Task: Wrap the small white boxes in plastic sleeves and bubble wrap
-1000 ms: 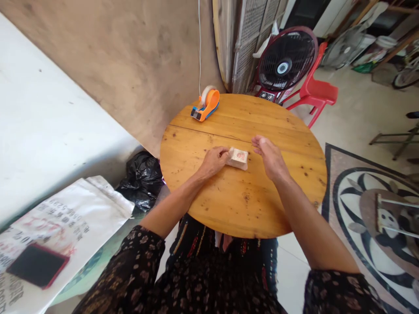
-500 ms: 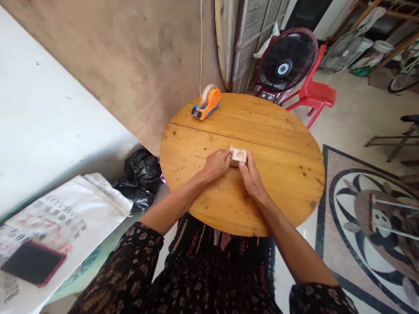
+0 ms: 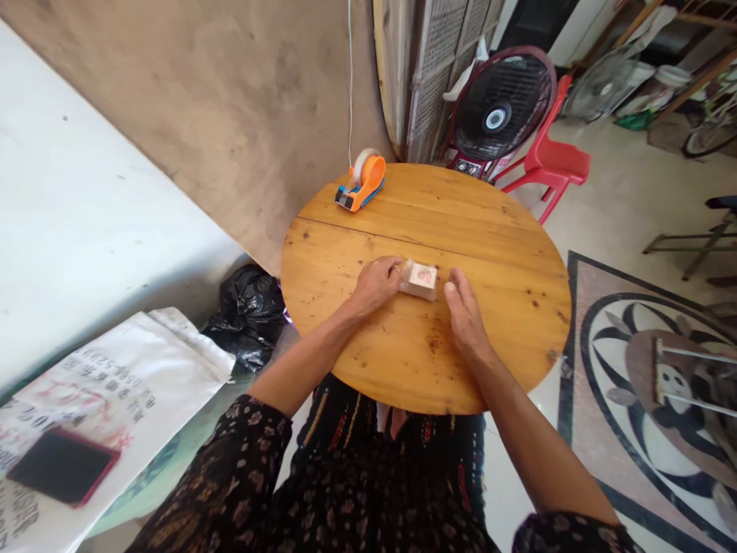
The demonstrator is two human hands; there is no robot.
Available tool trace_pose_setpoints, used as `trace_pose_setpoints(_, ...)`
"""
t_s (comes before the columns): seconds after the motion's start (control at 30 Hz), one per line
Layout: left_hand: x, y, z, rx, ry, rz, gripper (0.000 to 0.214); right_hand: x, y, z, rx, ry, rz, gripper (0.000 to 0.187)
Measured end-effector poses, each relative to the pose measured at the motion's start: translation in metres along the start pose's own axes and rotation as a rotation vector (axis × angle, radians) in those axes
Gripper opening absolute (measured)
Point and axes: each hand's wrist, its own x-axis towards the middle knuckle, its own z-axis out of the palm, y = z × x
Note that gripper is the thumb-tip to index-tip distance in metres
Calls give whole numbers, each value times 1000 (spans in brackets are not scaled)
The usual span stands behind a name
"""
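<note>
A small pale box (image 3: 419, 279) with a red mark on top lies near the middle of the round wooden table (image 3: 489, 253). My left hand (image 3: 375, 283) is curled against the box's left end, its fingers closed on it. Just to the right of the box my right hand (image 3: 464, 311) hovers over the tabletop, fingers loosely apart and holding nothing.
An orange and blue tape dispenser (image 3: 361, 183) sits at the table's far left edge. Behind the table are a black fan (image 3: 500, 107) and a red plastic chair (image 3: 553, 163). A black bag (image 3: 249, 312) and a printed white sack (image 3: 109, 392) lie on the left.
My right hand came in from the right, touched the box's right side, then drew back a little to the right. My left hand stayed on the box.
</note>
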Motion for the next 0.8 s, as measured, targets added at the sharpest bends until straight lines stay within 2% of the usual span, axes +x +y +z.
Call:
trace_pose_setpoints(0.07, 1, -2, -1, -15, 4, -18, 32, 2, 5, -3, 17, -35, -7, 72)
trace_pose_setpoints(0.2, -1, 1, -2, -14, -71, 11, 36, 4, 15, 1, -23, -116, -100, 76)
trace_pose_setpoints(0.4, -5, 11, -4, 122, -148, 41, 29, 0, 14, 14, -185, -76, -261, 67)
trace_pose_setpoints(0.6, -4, 14, 0, 162, -156, 26, 27, -4, 14, 23, -246, -43, -275, 67)
trace_pose_setpoints(0.7, -3, 8, 3, 96, -125, 45, 28, -5, 14, 22, -217, -24, -275, 66)
trace_pose_setpoints(0.8, -1, 1, 3, -33, 26, 36, 33, -5, 14, 19, -156, 51, -238, 68)
